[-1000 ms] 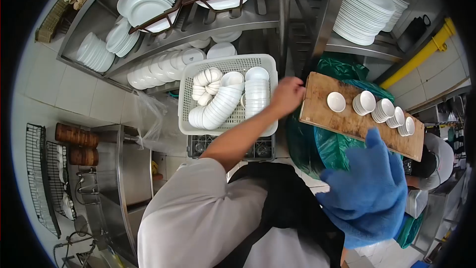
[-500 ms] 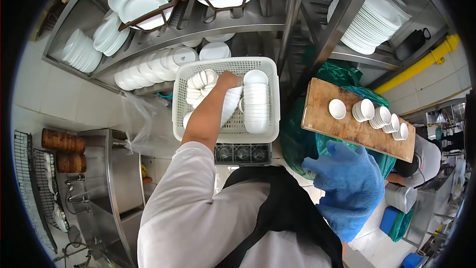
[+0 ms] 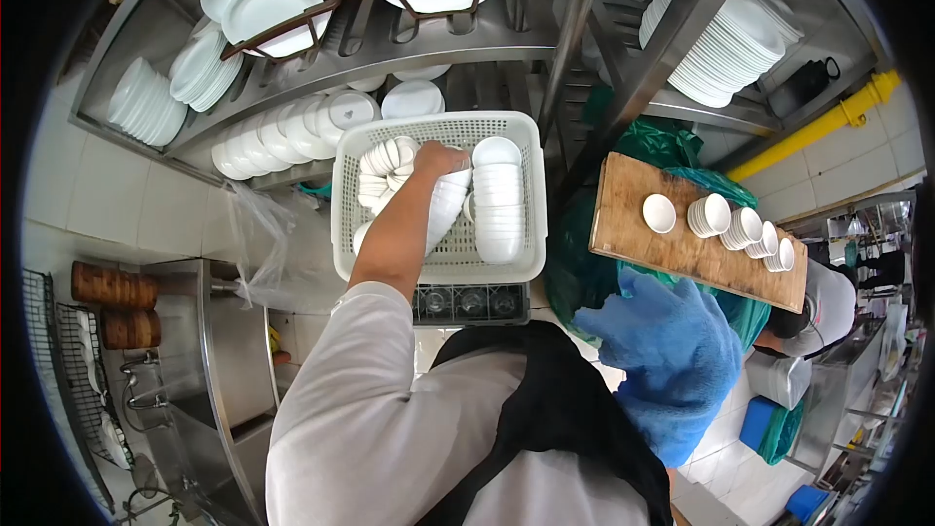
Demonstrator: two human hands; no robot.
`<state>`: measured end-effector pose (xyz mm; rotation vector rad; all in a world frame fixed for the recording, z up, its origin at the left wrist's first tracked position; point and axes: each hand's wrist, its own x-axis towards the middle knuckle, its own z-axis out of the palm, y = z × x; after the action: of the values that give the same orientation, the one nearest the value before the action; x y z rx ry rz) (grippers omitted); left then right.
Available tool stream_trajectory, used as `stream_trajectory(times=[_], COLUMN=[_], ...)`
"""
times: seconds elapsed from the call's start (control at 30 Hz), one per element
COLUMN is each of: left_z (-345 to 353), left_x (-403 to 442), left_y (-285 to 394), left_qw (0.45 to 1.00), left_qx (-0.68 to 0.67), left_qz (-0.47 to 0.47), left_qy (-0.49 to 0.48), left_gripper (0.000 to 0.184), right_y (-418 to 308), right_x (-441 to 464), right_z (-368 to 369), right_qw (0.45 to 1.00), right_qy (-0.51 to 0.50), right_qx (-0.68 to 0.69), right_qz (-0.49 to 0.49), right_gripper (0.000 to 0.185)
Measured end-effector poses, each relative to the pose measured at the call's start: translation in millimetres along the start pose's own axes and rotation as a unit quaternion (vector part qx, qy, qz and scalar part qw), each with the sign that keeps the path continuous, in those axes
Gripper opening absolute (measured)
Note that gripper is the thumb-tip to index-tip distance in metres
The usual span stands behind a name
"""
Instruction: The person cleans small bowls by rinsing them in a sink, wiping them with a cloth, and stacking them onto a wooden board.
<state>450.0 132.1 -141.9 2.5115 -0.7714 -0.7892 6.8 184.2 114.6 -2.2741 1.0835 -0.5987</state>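
My left hand (image 3: 438, 159) reaches into a white perforated plastic basket (image 3: 536, 268). Its fingers curl closed at the far end of a slanting row of nested white bowls (image 3: 448, 206); my forearm covers part of that row. To the right in the basket lies a straight stack of white bowls (image 3: 500, 212). Small white dishes (image 3: 375, 185) lie jumbled on the left side. A blue towel (image 3: 672, 360) is draped over my right hand, hiding its fingers.
A wooden board (image 3: 623, 224) on green plastic bags carries one small white cup (image 3: 659, 213) and several short stacks. Metal shelves (image 3: 467, 44) with plates stand behind the basket. A dark rack (image 3: 472, 303) is below it. A person (image 3: 828, 307) bends at the right.
My left hand stays at the bowls, with hardly any visible movement. The blue towel has swung slightly left, and the whole view has shifted a little.
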Motion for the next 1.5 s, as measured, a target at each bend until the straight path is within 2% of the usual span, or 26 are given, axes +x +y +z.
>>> stream_trajectory(times=[0.07, 0.3, 0.37, 0.4, 0.47, 0.5, 0.57, 0.6, 0.67, 0.73, 0.8, 0.87, 0.93, 1.0, 1.17, 1.23, 1.27, 1.3, 1.33, 1.4, 1.43, 1.5], left_z=[-0.2, -3.8, -9.5, -6.5, 7.3, 3.2, -14.6, -22.4, -38.8, -44.6, -41.0, -55.6, -54.0, -50.8, -31.3, -16.5, -9.0, 0.5, 3.9, 16.2, 15.9, 11.6], left_x=[4.9, -7.0, -3.5, 4.6, 24.9, 18.9, -11.5, -24.4, -49.0, -58.5, -55.0, -72.7, -84.4, -83.2, -197.0, -247.3, -268.5, -284.1, -305.3, -324.1, -326.6, -330.1], left_y=[-0.5, 1.7, 2.5, -5.4, -24.8, -20.0, -5.3, -0.5, 4.4, 1.0, -11.1, 7.5, -2.8, 2.8, 67.9, 96.6, 109.0, 117.3, 128.5, 132.6, 135.7, 141.8], left_qw=[0.999, 1.0, 0.999, 0.999, 0.97, 0.97, 0.944, 0.945, 0.884, 0.874, 0.895, 0.884, 0.875, 0.888, 0.808, 0.777, 0.761, 0.743, 0.758, 0.782, 0.781, 0.79], left_qx=[0.036, -0.016, -0.017, -0.016, -0.236, -0.232, -0.325, -0.321, -0.466, -0.485, -0.446, -0.467, -0.482, -0.457, -0.553, -0.566, -0.571, -0.573, -0.544, -0.466, -0.468, -0.436], left_qz=[-0.001, -0.002, 0.003, 0.004, 0.027, 0.03, -0.041, -0.04, 0.017, 0.011, -0.007, 0.0, 0.03, 0.048, 0.1, 0.133, 0.149, 0.168, 0.2, 0.324, 0.324, 0.364], left_qy=[-0.023, 0.01, -0.032, -0.032, -0.056, -0.058, -0.039, -0.044, -0.03, -0.022, 0.028, 0.011, 0.023, -0.004, -0.177, -0.242, -0.27, -0.303, -0.3, -0.256, -0.256, -0.23], left_gripper=[0.064, 0.065, 0.053, 0.053, 0.031, 0.031, 0.017, 0.017, 0.016, 0.014, 0.013, 0.013, 0.013, 0.013, 0.013, 0.014, 0.014, 0.012, 0.01, 0.006, 0.006, 0.006], right_y=[0.1, -2.0, -2.6, -2.2, -3.0, -2.9, -2.9, -2.3, -2.8, -1.1, 0.1, -0.1, -0.6, -0.8, -8.2, -16.7, -17.8, -17.1, -18.2, -12.2, -9.5, -9.9], right_x=[1.9, 0.8, -0.3, 0.4, -0.4, -0.4, -0.7, 0.4, 1.4, 4.2, 6.3, 7.4, 9.2, 10.6, 11.1, 13.5, 16.4, 19.6, 24.6, 33.2, 35.7, 37.6], right_z=[1.2, 4.4, 4.5, 4.8, 3.7, 2.7, -0.2, -2.1, -5.5, -5.7, -7.8, -6.7, -8.7, -10.1, -11.9, -4.6, 3.4, 13.5, 19.3, 19.0, 15.5, -0.5], right_qw=[1.0, 1.0, 1.0, 1.0, 1.0, 1.0, 1.0, 1.0, 0.999, 0.999, 0.999, 0.999, 0.999, 0.997, 0.985, 0.956, 0.923, 0.864, 0.778, 0.887, 0.92, 0.943], right_qy=[-0.002, -0.004, -0.002, 0.0, 0.006, 0.01, 0.018, 0.022, 0.029, 0.034, 0.038, 0.041, 0.039, 0.045, 0.048, 0.058, 0.079, 0.118, 0.168, 0.137, 0.122, 0.095], right_qx=[-0.004, -0.008, -0.009, -0.009, -0.008, -0.01, -0.009, -0.011, -0.013, -0.017, -0.023, -0.031, -0.034, -0.056, -0.15, -0.26, -0.351, -0.468, -0.59, -0.416, -0.345, -0.29], right_qz=[-0.003, -0.013, -0.012, -0.013, -0.012, -0.009, -0.005, -0.002, 0.005, 0.003, -0.005, -0.01, -0.011, -0.026, -0.074, -0.121, -0.136, -0.142, -0.136, -0.144, -0.138, -0.129], right_gripper=[0.025, 0.027, 0.027, 0.027, 0.028, 0.028, 0.028, 0.029, 0.029, 0.03, 0.03, 0.031, 0.031, 0.031, 0.033, 0.033, 0.033, 0.034, 0.034, 0.035, 0.035, 0.037])
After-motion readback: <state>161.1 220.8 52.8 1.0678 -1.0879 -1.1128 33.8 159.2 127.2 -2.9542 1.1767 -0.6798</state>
